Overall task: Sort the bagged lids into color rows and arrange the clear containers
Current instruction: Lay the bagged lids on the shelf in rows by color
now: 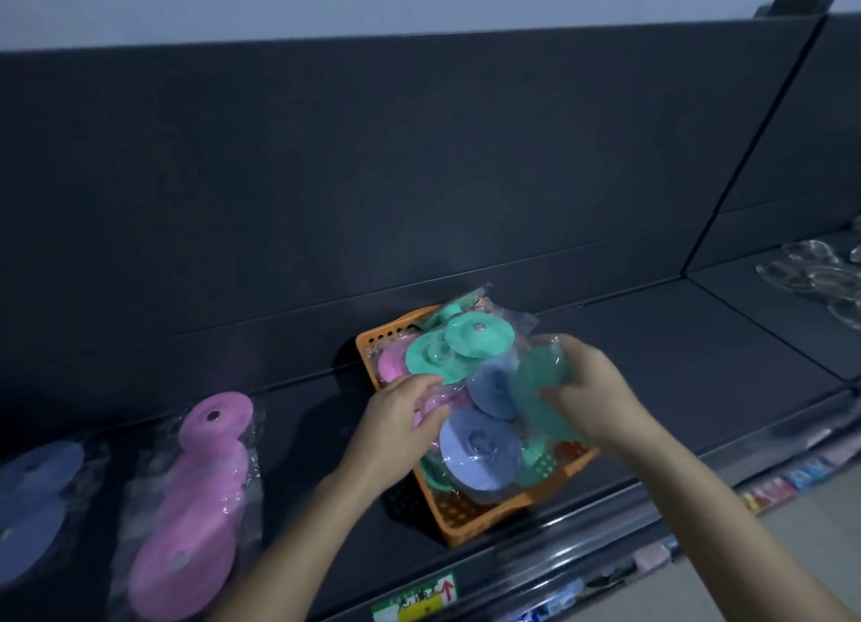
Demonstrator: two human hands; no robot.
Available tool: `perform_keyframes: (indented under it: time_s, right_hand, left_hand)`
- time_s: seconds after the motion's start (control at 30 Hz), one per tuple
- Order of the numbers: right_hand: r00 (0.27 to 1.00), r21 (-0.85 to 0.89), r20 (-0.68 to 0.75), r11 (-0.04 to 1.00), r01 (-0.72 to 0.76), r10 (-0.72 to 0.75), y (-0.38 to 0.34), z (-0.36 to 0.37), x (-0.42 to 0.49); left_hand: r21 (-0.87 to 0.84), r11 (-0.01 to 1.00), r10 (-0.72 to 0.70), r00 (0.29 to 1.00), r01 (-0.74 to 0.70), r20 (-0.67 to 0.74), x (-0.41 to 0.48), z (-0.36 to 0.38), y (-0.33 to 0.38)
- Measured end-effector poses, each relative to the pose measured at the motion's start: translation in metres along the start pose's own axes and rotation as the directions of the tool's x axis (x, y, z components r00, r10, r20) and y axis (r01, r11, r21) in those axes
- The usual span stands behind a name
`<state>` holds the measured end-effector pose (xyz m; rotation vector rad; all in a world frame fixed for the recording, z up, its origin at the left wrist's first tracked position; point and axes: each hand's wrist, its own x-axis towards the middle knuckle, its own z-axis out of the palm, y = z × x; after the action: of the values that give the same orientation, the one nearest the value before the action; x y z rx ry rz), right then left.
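An orange perforated basket [459, 519] stands on the dark shelf, heaped with bagged lids in green [447, 349], blue [480, 453] and pink [390, 365]. My left hand [400, 416] reaches into the heap from the left, fingers curled round a pink bagged lid. My right hand [582, 388] grips a green bagged lid [536, 388] at the heap's right side. A row of pink bagged lids [195, 500] lies on the shelf to the left, and blue bagged lids [32, 500] lie beyond it at the frame's edge. Clear containers [820, 276] sit on the neighbouring shelf at far right.
The dark shelf [675, 356] has a tall back panel and a divider between bays at the right. A price rail with labels [419, 603] runs along the front edge. Lower shelves with coloured goods show at bottom right.
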<state>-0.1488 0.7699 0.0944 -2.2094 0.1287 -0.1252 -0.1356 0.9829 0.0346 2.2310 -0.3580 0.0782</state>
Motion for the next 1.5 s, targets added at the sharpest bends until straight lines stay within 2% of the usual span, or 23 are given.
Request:
perform_keyframes:
  time_s: [0.1, 0.17, 0.23, 0.27, 0.33, 0.37, 0.4, 0.5, 0.57, 0.7, 0.83, 0.97, 1.13, 1.23, 1.33, 1.43, 1.5]
  right_hand:
    - [0.998, 0.361, 0.055, 0.931, -0.055, 0.037, -0.004, -0.013, 0.006]
    - [0.983, 0.603, 0.171, 0.783, -0.155, 0.063, -0.005, -0.017, 0.009]
    - [0.950, 0.760, 0.311, 0.593, -0.267, 0.028, -0.007, -0.021, 0.012]
    - [0.932, 0.796, 0.364, 0.521, -0.308, -0.005, -0.008, -0.022, 0.014]
    - [0.900, 0.825, 0.432, 0.430, -0.366, -0.063, -0.011, -0.019, 0.016]
    - [0.887, 0.827, 0.456, 0.406, -0.389, -0.079, -0.012, -0.017, 0.017]
    - [0.875, 0.821, 0.478, 0.395, -0.411, -0.083, -0.013, -0.013, 0.017]
    - [0.865, 0.785, 0.500, 0.439, -0.437, -0.034, -0.016, -0.002, 0.018]
    - [0.884, 0.763, 0.467, 0.502, -0.408, 0.008, -0.016, 0.004, 0.018]
    - [0.907, 0.735, 0.411, 0.555, -0.390, 0.093, -0.013, 0.017, 0.018]
    - [0.918, 0.706, 0.390, 0.617, -0.348, 0.072, -0.016, 0.026, 0.016]
    - [0.876, 0.543, 0.481, 0.783, -0.303, 0.006, -0.029, 0.042, 0.011]
    - [0.886, 0.324, 0.460, 0.940, -0.110, -0.054, -0.042, 0.066, 0.016]
    - [0.869, 0.189, 0.484, 0.982, 0.008, -0.100, -0.048, 0.074, 0.022]
    - [0.893, 0.016, 0.433, 0.992, 0.124, -0.119, -0.055, 0.078, 0.029]
    - [0.905, -0.083, 0.405, 0.981, 0.176, -0.128, -0.059, 0.082, 0.033]
    - [0.929, -0.110, 0.326, 0.969, 0.222, -0.176, -0.058, 0.085, 0.036]
  left_hand:
    - [-0.069, 0.997, -0.047, 0.998, 0.045, -0.029, 0.003, 0.004, 0.010]
    - [-0.163, 0.981, -0.114, 0.992, 0.106, -0.044, 0.004, 0.004, 0.016]
    - [-0.316, 0.927, -0.224, 0.974, 0.204, -0.028, 0.005, 0.002, 0.021]
    - [-0.453, 0.852, -0.278, 0.960, 0.260, 0.029, 0.006, 0.000, 0.024]
    - [-0.733, 0.579, -0.316, 0.927, 0.357, 0.202, 0.007, -0.006, 0.028]
    - [-0.808, 0.441, -0.307, 0.912, 0.390, 0.273, 0.007, -0.010, 0.029]
    - [-0.838, 0.357, -0.294, 0.901, 0.412, 0.318, 0.007, -0.014, 0.030]
    - [-0.868, 0.276, -0.304, 0.894, 0.412, 0.328, 0.005, -0.021, 0.021]
    - [-0.870, 0.308, -0.361, 0.893, 0.386, 0.268, 0.004, -0.027, 0.013]
    - [-0.783, 0.501, -0.474, 0.874, 0.368, 0.108, 0.002, -0.039, -0.003]
    - [-0.741, 0.565, -0.491, 0.870, 0.364, 0.053, 0.000, -0.050, -0.012]
    - [-0.693, 0.628, -0.430, 0.900, 0.355, 0.071, -0.003, -0.061, -0.015]
    - [-0.683, 0.620, -0.415, 0.900, 0.387, 0.133, -0.004, -0.073, -0.022]
    - [-0.705, 0.549, -0.394, 0.883, 0.449, 0.256, -0.004, -0.079, -0.028]
    - [-0.656, 0.584, -0.321, 0.879, 0.477, 0.354, -0.006, -0.082, -0.034]
    - [-0.619, 0.633, -0.303, 0.885, 0.465, 0.354, -0.004, -0.081, -0.042]
    - [-0.625, 0.638, -0.331, 0.894, 0.449, 0.303, -0.003, -0.081, -0.044]
